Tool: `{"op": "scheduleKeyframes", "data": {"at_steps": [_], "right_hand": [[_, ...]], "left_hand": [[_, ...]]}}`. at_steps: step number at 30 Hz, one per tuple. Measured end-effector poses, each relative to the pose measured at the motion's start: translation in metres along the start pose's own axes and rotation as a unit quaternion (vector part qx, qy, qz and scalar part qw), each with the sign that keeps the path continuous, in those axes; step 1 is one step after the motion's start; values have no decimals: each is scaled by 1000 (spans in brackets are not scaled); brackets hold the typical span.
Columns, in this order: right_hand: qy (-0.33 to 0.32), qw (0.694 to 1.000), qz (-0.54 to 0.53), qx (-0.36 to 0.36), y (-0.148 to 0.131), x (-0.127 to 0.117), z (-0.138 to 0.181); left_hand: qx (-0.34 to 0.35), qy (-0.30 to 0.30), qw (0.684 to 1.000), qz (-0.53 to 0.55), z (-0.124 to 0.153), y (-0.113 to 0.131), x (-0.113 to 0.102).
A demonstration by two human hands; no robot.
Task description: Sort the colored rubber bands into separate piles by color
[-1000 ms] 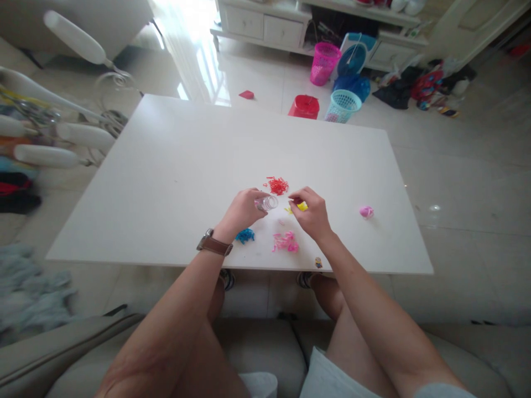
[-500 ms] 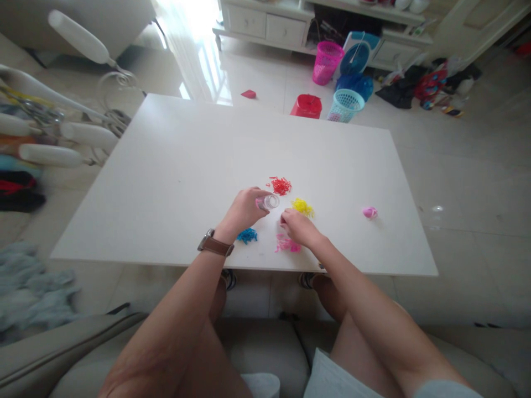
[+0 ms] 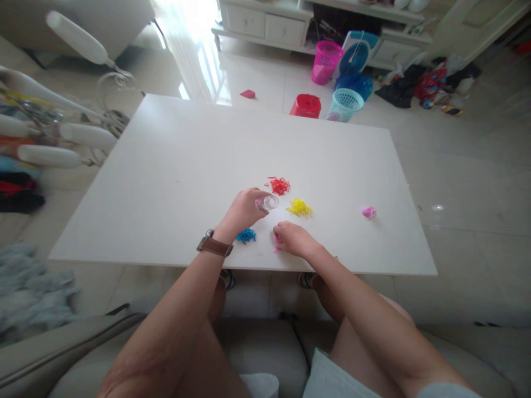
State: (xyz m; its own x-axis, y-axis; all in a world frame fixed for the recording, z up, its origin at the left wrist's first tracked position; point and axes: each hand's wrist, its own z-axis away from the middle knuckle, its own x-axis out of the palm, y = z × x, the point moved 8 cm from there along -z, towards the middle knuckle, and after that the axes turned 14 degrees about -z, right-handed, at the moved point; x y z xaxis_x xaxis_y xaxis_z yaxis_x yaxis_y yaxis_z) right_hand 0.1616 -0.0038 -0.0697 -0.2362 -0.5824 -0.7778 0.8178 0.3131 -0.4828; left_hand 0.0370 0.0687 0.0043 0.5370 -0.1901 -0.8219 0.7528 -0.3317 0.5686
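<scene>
Clasping likely light, slick bottle (image 3: 270, 203) by body: left hand (image 3: 248, 205). Right hand (image 3: 292, 236) over pink pieces (image 3: 277, 241) near front edge of table (image 3: 199, 155); pinch unclear.

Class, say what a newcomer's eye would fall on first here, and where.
Probably the colour on the white table: red pile farthest off, yellow pile on the right, blue pile on the left, pink pile partly hidden by the right hand. Next, the clear bottle in the left hand.
</scene>
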Motion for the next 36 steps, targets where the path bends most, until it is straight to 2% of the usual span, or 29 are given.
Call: {"op": "scheduleKeyframes", "data": {"at_steps": [8, 11, 13, 18, 20, 24, 26, 28, 31, 36], "right_hand": [[-6, 1000, -20, 5, -4, 4, 0], [9, 997, -79, 0, 0, -6, -1], [40, 988, -152, -14, 4, -22, 0], [175, 920, -348, -51, 22, -79, 16], [228, 887, -400, -47, 30, -93, 22], [286, 826, -484, -38, 36, -95, 23], [315, 807, -498, -38, 34, -93, 22], [343, 806, -481, -45, 28, -92, 23], [367, 833, -410, -64, 13, -96, 28], [368, 863, -338, -80, 2, -99, 33]], "left_hand": [[3, -1, 1000, 0, 0, -1, 2], [1, 0, 1000, 1, 1, -3, 3], [1, -2, 1000, 1, 1, -4, 4], [11, -9, 1000, -7, 1, -1, 4], [17, -15, 999, -24, 2, 3, 5], [35, -31, 998, -48, 4, 15, 10], [46, -40, 997, -46, 5, 21, 14], [49, -48, 997, -36, 4, 24, 18], [40, -60, 997, -25, 4, 24, 21], [25, -58, 997, -33, 3, 21, 20]]}}
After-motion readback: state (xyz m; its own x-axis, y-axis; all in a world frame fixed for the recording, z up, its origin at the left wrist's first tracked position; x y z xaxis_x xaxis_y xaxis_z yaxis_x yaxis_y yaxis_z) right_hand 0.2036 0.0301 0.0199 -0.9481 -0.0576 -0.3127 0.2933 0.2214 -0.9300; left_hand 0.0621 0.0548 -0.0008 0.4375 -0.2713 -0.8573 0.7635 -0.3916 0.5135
